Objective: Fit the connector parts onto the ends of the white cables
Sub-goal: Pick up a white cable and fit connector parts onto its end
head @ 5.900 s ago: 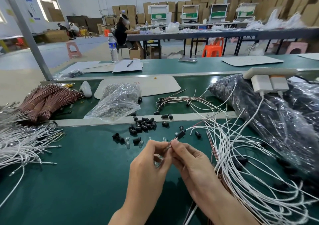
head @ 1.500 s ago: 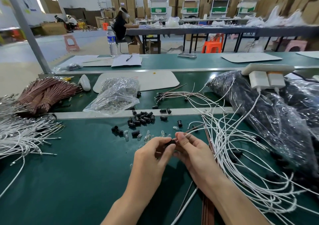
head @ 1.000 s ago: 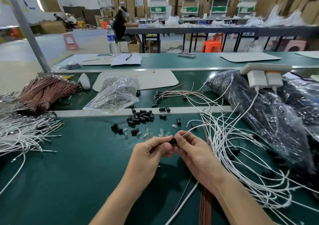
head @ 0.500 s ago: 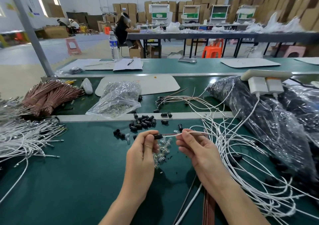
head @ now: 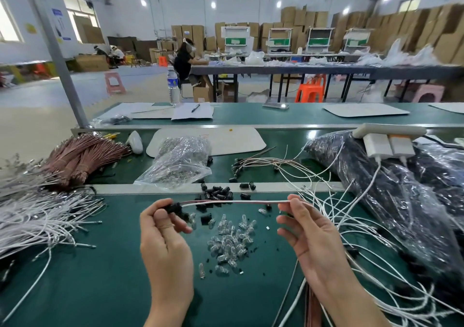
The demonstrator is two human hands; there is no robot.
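My left hand pinches a black connector part that sits on the end of a white cable. The cable stretches level to my right hand, which pinches it between thumb and forefinger. Both hands hover above the green bench. Under them lies a heap of small clear bulbs. Loose black connector parts are scattered just beyond the cable.
A fan of white cables lies at the left, a tangle of white cables at the right. Brown wire bundles, a clear bag of parts and a dark plastic bag with chargers sit behind.
My hands have drawn apart, the left going left with the connector and the right going right, so the cable is pulled out straight between them. The bulb heap is uncovered.
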